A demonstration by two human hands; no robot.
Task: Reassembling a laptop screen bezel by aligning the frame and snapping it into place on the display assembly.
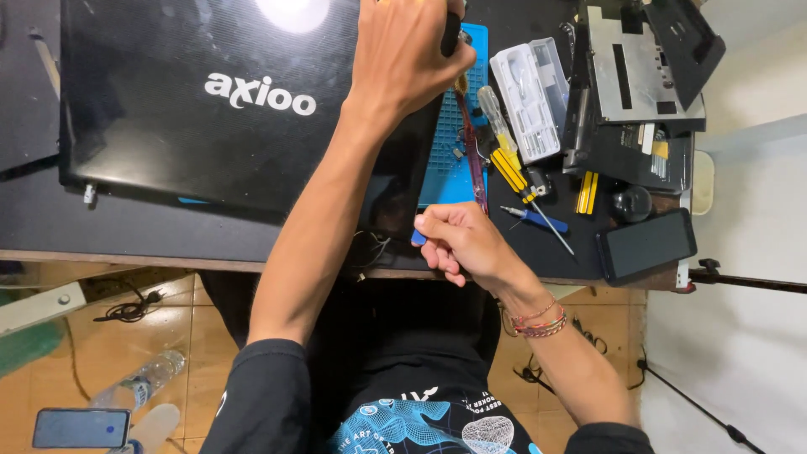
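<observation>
Dark workbench [126, 227]: closed black laptop [210, 101] being steadied at twelve o'clock by left hand [403, 50], blue pry tool [418, 238] being pinched in right hand [462, 244] at its six o'clock edge, casing not yet being opened.

Left hand [403, 50] presses down at twelve o'clock on the far edge of the glossy black laptop lid [210, 101]. Right hand [462, 242] sits near centre, fingers curled round a small blue-tipped pry tool [418, 238] at the lid's near corner. At two o'clock a blue rubber work mat [450, 168] carries a yellow-handled screwdriver [504, 147]; a dark smartphone [646, 244] lies at three o'clock.
</observation>
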